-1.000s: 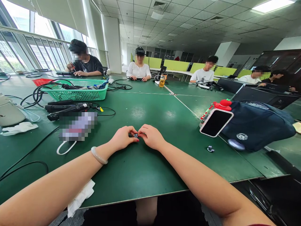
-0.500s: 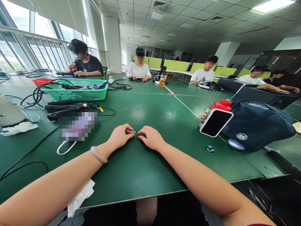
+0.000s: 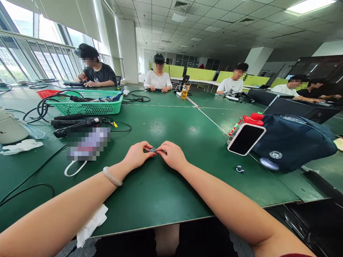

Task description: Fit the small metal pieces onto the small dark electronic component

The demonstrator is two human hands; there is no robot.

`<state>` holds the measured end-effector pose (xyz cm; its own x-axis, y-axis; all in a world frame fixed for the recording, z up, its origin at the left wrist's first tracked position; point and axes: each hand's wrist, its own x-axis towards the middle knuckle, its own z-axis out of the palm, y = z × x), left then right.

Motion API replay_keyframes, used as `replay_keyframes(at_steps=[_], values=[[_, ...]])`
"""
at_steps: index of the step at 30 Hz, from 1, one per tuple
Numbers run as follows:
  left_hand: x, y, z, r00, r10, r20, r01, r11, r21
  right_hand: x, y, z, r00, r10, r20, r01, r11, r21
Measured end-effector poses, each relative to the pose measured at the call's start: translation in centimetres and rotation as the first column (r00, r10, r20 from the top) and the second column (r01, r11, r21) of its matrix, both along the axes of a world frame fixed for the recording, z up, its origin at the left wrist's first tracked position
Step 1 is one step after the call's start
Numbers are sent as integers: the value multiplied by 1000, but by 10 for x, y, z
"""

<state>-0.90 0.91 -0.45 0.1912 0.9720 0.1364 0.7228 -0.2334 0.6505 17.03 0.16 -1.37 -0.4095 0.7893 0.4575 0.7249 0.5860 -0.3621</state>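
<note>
My left hand [image 3: 136, 154] pinches a small black-and-white patterned object [image 3: 152, 150] between thumb and fingers, just above the green table [image 3: 158, 192]. It is too small to tell its kind. My right hand [image 3: 173, 154] is closed at the object's right end, thumb and forefinger pressed together there. The fingertips of both hands hide part of the object. Off to the right, a small dark-and-white curled item [image 3: 239, 169] lies on the table, apart from both hands.
Left of my hands are a blurred pouch [image 3: 89, 144], black handheld devices [image 3: 77, 125] and a green basket [image 3: 88, 103] of cables. On the right, a phone [image 3: 247, 139] leans by a navy bag [image 3: 294, 142]. Tissue [image 3: 92, 225] lies under my left forearm. Several people sit across the table.
My right hand's thumb and forefinger have closed and now meet the object's right end, where a gap was before. The left hand keeps its pinch, with the object slightly shifted to the right.
</note>
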Motion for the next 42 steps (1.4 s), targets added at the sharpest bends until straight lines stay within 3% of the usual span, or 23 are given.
replay_keyframes(at_steps=[7,12,15,18,21,27,42], values=[[2,-3,3,988,-57,141,55,998,19,1,-2,-1,998,15,-64,-6,990,140],[1,1,1,956,-99,275,106,994,-9,2,-3,0,999,15,37,-25,956,292],[1,2,1,939,-103,327,124,991,-44,3,-5,3,993,11,116,-48,946,320],[1,0,0,951,-102,293,121,992,-46,6,-3,5,993,-27,116,-1,973,232],[1,-2,0,972,-102,213,113,993,-37,16,4,6,987,-109,115,103,993,60],[1,-4,3,987,-107,119,112,993,-32,36,15,3,973,-200,115,224,941,-255],[1,-4,0,989,-118,87,121,992,-25,24,11,-1,982,-97,165,137,958,-252]])
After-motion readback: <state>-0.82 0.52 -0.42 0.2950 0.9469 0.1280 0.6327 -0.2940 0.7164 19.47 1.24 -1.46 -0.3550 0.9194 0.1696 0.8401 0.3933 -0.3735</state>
